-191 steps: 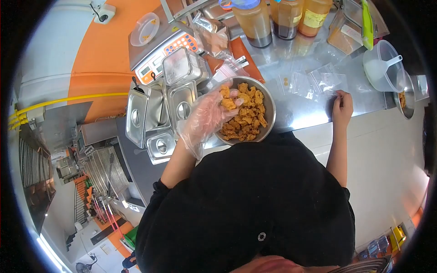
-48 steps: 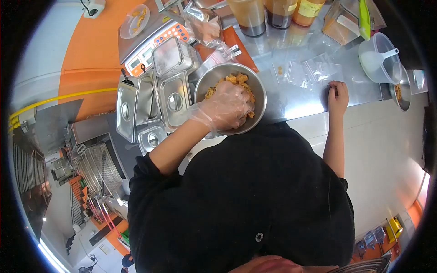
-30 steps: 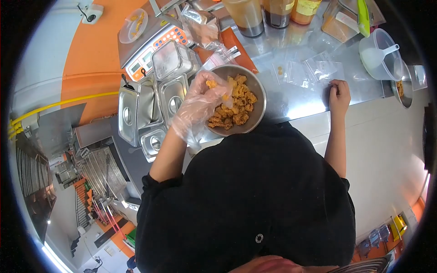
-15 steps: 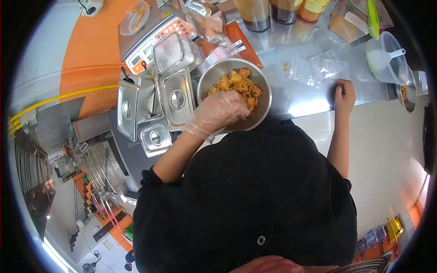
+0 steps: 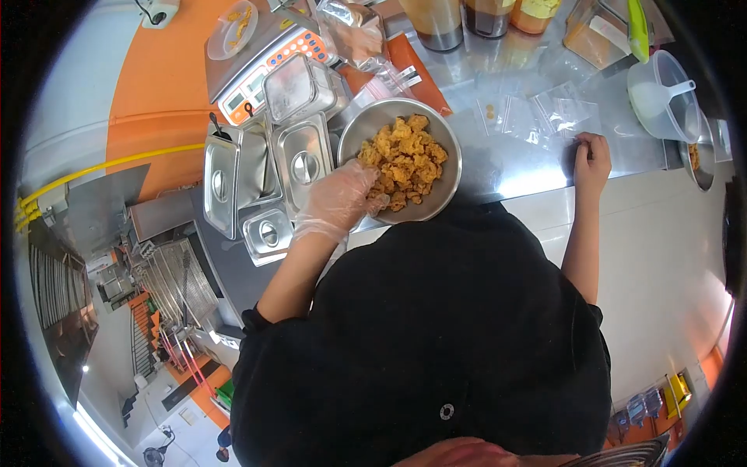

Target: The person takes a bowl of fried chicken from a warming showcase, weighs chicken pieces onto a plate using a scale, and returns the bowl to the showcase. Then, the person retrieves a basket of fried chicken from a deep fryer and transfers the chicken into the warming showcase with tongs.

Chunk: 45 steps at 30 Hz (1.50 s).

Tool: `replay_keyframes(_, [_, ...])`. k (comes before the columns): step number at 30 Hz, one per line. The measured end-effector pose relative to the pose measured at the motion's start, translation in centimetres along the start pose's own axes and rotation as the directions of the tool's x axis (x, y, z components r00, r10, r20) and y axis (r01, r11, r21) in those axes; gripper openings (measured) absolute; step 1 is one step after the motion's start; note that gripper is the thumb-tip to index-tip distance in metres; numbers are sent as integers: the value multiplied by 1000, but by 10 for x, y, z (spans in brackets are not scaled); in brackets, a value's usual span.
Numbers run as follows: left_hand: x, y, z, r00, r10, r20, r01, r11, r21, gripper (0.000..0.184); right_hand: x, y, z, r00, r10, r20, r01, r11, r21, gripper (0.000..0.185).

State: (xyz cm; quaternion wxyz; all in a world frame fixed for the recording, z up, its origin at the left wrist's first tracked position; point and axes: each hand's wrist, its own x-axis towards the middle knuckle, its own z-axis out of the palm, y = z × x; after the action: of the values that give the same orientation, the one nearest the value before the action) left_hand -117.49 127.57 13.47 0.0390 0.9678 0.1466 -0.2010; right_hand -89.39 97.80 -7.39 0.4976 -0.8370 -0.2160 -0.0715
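Observation:
Pieces of golden-brown fried food (image 5: pixel 411 159), resembling fried chicken, fill a round metal bowl (image 5: pixel 453 183) on the counter. My left hand (image 5: pixel 334 198), in a clear plastic glove, reaches over the bowl's left rim and touches the nearest pieces. Its fingers curl inward, and what they grip is hidden. Bare, my right hand (image 5: pixel 593 156) rests at the counter's front edge, its fingers loosely curled with nothing visible in them. Close to it lie small clear zip bags (image 5: pixel 564 113).
Lidded steel containers (image 5: pixel 305 165) and a clear box (image 5: pixel 292 89) stand left of the bowl, near a scale (image 5: pixel 249 93). Sauce containers (image 5: pixel 432 27) line the back. At right sit a plastic tub (image 5: pixel 657 101) with a white scoop (image 5: pixel 677 92) and another metal bowl (image 5: pixel 703 175).
My left hand has drawn back left from over the food to the bowl's left rim, uncovering more pieces. The bowl has shifted slightly left. My right hand stays at the counter edge.

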Motion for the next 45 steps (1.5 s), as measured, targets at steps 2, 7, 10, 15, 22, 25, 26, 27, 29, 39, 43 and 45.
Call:
replay_keyframes(2, [1,7,-5,998,-22,54,20,999,27,41,0,-1,0,1000,-9,-2,9,1000,-6,14])
replay_keyframes(7, [2,26,4,990,-137,-26,137,991,1,46,0,1,0,1000,-2,4,2,1000,-29,14])
replay_keyframes(10, [9,30,20,986,-155,-64,156,988,12,41,-1,1,1,1000,-12,-5,12,1000,-19,14])
replay_keyframes(15, [13,36,17,978,-131,-159,106,982,-157,34,-1,1,0,1000,-1,0,1,999,-37,15])
replay_keyframes(22, [4,16,15,955,-42,-293,-156,770,-619,27,-1,0,0,1000,12,3,-12,1000,-2,15])
replay_keyframes(25, [2,11,24,977,-185,-107,-33,363,-931,21,-1,0,0,1000,4,-4,-4,1000,-13,14])
replay_keyframes(26, [3,10,27,977,-185,-108,-34,364,-931,21,0,0,0,1000,-13,-7,13,1000,-20,14])
replay_keyframes(27, [6,10,29,972,-225,-76,-22,232,-973,19,0,1,0,1000,-29,-11,29,999,-26,14])
replay_keyframes(29, [7,9,29,966,-257,-40,-16,95,-995,17,0,0,1,1000,-26,-13,26,999,-23,14])
replay_keyframes(39, [0,-11,-78,844,-365,-394,-179,500,-848,21,-2,12,3,998,-66,19,66,997,-38,12])
replay_keyframes(43, [12,-70,-203,645,-349,-680,190,935,-300,26,-1,7,1,996,-79,30,79,997,5,12])
replay_keyframes(45, [46,-128,-229,606,-411,-681,333,909,-253,32,-1,9,3,996,-93,14,92,996,20,12])
